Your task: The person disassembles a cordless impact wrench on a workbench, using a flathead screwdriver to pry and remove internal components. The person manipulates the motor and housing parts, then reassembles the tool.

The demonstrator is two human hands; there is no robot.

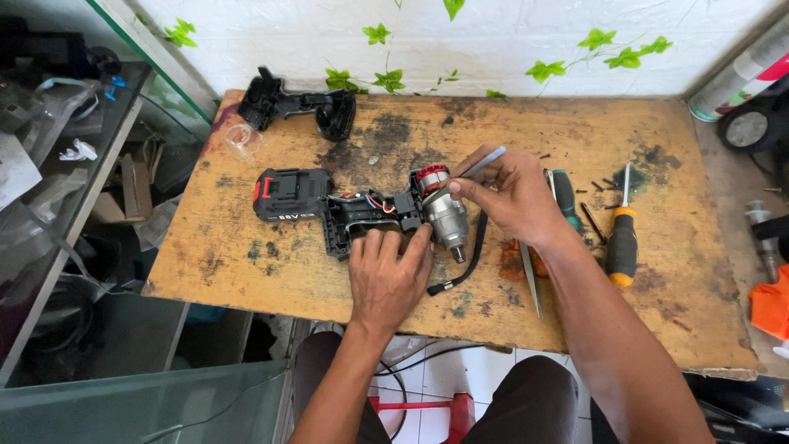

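i see my left hand (386,275) nearest me, pressing flat on the open drill (386,215) at the middle of the bench (246,271), its grip spread apart on the black shell. at 2 o'clock from it my right hand (514,193) has its grip pinched on a thin grey tool (477,164), tip by the red motor (433,178). i think the job is partway: the drill is opened, the other shell half (300,107) lies off at 11 o'clock, the battery (289,195) is on, and closing up is left. a small clear cup (240,140) at 10 o'clock looks empty. a screwdriver (622,234) lies at 3 o'clock.
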